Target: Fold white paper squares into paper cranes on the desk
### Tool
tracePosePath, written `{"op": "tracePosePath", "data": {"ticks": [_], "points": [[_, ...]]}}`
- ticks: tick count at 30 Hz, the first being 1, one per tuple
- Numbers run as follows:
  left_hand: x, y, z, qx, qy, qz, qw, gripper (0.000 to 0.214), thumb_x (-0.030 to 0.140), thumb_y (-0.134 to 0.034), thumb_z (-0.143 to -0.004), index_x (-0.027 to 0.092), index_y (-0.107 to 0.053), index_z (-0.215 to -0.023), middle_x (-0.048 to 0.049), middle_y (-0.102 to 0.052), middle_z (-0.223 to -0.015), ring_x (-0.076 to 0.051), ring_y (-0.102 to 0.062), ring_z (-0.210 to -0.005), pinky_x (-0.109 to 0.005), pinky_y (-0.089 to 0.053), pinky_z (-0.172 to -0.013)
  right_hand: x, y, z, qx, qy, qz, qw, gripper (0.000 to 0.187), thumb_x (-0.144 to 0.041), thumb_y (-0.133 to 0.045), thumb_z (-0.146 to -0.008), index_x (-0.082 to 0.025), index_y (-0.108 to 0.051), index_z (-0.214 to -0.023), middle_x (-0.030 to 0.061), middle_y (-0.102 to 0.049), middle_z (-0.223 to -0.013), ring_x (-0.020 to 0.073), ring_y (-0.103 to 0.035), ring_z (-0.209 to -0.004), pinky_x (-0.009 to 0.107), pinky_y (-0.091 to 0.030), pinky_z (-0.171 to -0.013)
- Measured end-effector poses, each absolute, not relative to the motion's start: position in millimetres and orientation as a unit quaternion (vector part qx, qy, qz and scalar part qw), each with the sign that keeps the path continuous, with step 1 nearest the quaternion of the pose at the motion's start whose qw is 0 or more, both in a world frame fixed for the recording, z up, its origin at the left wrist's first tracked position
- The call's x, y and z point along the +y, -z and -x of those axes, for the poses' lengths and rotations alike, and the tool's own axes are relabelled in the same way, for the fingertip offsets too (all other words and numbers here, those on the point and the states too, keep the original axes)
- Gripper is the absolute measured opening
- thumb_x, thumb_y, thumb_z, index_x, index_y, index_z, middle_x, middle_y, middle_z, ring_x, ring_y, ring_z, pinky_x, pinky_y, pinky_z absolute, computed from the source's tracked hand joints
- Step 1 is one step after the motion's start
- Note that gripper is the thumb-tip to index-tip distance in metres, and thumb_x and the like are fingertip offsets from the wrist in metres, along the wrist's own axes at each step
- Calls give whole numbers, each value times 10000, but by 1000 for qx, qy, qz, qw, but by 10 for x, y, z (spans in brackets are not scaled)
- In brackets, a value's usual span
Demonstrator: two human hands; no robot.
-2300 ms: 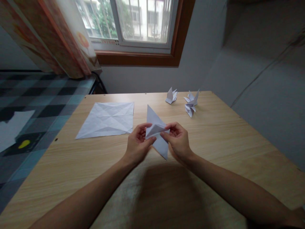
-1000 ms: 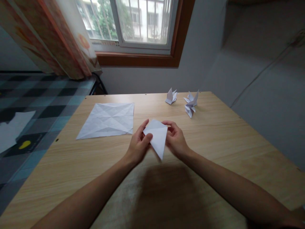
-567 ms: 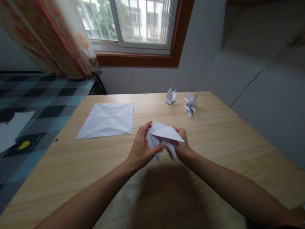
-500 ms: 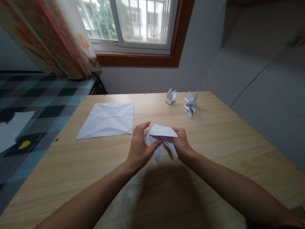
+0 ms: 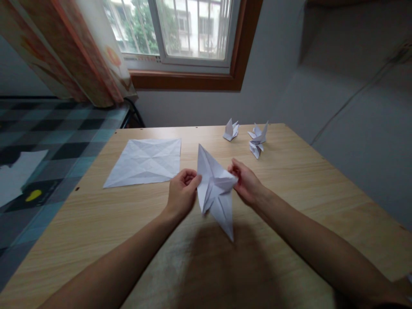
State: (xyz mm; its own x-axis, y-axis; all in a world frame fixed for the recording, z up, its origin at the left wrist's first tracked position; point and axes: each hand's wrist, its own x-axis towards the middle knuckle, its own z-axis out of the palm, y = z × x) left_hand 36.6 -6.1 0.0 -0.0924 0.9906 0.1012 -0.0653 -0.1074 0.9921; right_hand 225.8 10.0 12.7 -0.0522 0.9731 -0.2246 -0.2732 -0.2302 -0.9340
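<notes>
A half-folded white paper shape [image 5: 215, 189], long and pointed at both ends, is held just above the wooden table [image 5: 289, 189]. My left hand [image 5: 182, 194] pinches its left edge with curled fingers. My right hand [image 5: 246, 183] pinches the flap sticking out on its right side. The lower point of the paper reaches toward me, the upper point toward the window.
A creased square paper sheet [image 5: 144, 161] lies flat at the left of the table. Two small folded paper figures [image 5: 231, 129] [image 5: 258, 139] stand near the far edge. A bed with a checked cover [image 5: 48, 150] is at the left, a grey wall at the right.
The paper was folded down into a short triangle, then pulled open between both hands. It is now a long diamond with a flap out to the right, and my hands are further apart.
</notes>
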Motion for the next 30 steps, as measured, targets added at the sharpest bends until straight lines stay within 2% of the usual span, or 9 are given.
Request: {"op": "tracePosePath", "data": {"ticks": [3, 5, 9, 12, 16, 20, 24, 27, 30], "points": [[-63, -14, -359, 508, -581, -475, 423, 170, 284, -727, -665, 170, -611, -712, 37, -588, -603, -95, -510, -531, -210, -366, -517, 54, -112, -2243, -365, -540, 485, 584, 537, -752, -553, -763, -229, -539, -884, 66, -646, -916, 182, -617, -712, 305, -529, -611], [-70, -36, -355, 530, -582, -475, 393, 163, 282, -717, -667, 171, -603, -698, 34, -583, -591, -100, -514, -530, -215, -374, -514, -25, -88, -2218, -440, -402, 479, 644, 658, -801, -577, -718, -259, -513, -1085, 96, -589, -1182, 218, -625, -902, 358, -556, -738], [-88, -68, -348, 552, -588, -469, 360, 159, 289, -703, -679, 177, -591, -697, 29, -581, -590, -109, -519, -536, -222, -382, -515, -155, -53, -2186, -615, -200, 440, 622, 849, -685, -730, -668, -290, -380, -1333, 138, -407, -1423, 286, -556, -1137, 465, -522, -918], [-96, -56, -338, 551, -596, -475, 339, 149, 280, -692, -701, 183, -579, -700, 35, -569, -593, -110, -520, -543, -225, -388, -524, -161, -121, -2212, -703, -164, 423, 548, 760, -454, -763, -715, -292, -378, -1349, 129, -434, -1396, 276, -572, -1112, 446, -540, -865], [-94, -31, -328, 548, -600, -481, 329, 147, 277, -688, -715, 188, -571, -710, 42, -557, -600, -111, -518, -551, -226, -386, -532, -140, -355, -2292, -787, -204, 433, 390, 740, -284, -766, -671, -265, -434, -1332, 113, -522, -1347, 245, -628, -975, 394, -555, -774], [-101, -32, -335, 537, -593, -492, 343, 150, 283, -681, -720, 193, -561, -708, 50, -526, -591, -107, -487, -542, -225, -362, -521, -141, -572, -2380, -810, -161, 498, 267, 583, -111, -651, -697, -231, -545, -1258, 97, -641, -1234, 234, -657, -885, 369, -517, -780], [-107, -24, -344, 517, -569, -519, 375, 157, 297, -675, -732, 199, -551, -727, 55, -515, -585, -108, -467, -532, -227, -349, -521, -47, -638, -2504, -777, -74, 585, 221, 299, -91, -556, -810, -225, -672, -1051, 76, -744, -898, 245, -675, -790, 341, -458, -724], [-112, -4, -343, 540, -509, -575, 345, 116, 277, -639, -769, 198, -559, -738, 38, -551, -602, -129, -508, -555, -249, -386, -552, 72, -622, -2601, -762, -39, 610, 214, 205, -127, -563, -849, -226, -700, -965, 86, -761, -882, 263, -682, -826, 337, -440, -709], [-135, 8, -338, 556, -462, -654, 224, 93, 206, -619, -784, 186, -596, -871, -26, -649, -791, -190, -610, -732, -330, -491, -707, 172, -593, -2671, -773, -58, 593, 220, 217, -106, -562, -850, -215, -704, -973, 87, -763, -916, 260, -684, -865, 332, -446, -735]]}}
